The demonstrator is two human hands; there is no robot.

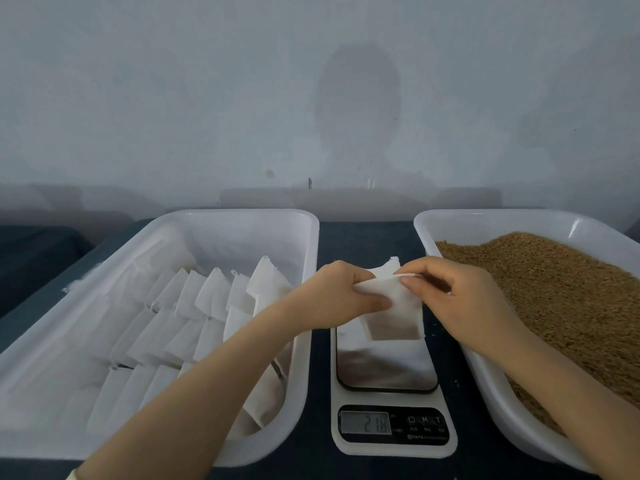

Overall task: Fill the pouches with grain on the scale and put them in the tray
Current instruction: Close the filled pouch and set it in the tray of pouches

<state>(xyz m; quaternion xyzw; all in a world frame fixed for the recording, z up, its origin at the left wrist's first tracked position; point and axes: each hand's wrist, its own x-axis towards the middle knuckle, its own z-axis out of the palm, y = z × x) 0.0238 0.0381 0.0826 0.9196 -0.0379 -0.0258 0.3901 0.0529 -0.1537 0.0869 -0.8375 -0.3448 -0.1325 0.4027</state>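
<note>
— Over the far end of the scale [387, 372]: one white pouch [393, 311], mouth up, with a brownish fill showing through its lower half.
— Held how?
— By both hands. The left hand [341, 289] pinches the left side of the mouth, thumb in front and fingers curled behind. The right hand [460, 296] pinches the right side between thumb and forefinger.
— Standing on the plate?
— Its bottom is at the plate's far edge. Touching or just above, cannot tell. The display is lit, digits too blurred to trust.
— Either side?
— Just left of the scale is the left tray [242, 213], white, with overlapping rows of flat white pouches [207, 296]. The left forearm crosses its near right corner. Just right is the right tray [502, 215], white, heaped with brown grain [561, 299]. The right forearm lies over its near rim.
— Underneath?
— A dark table [367, 237], with a pale wall [207, 98] behind.
</note>
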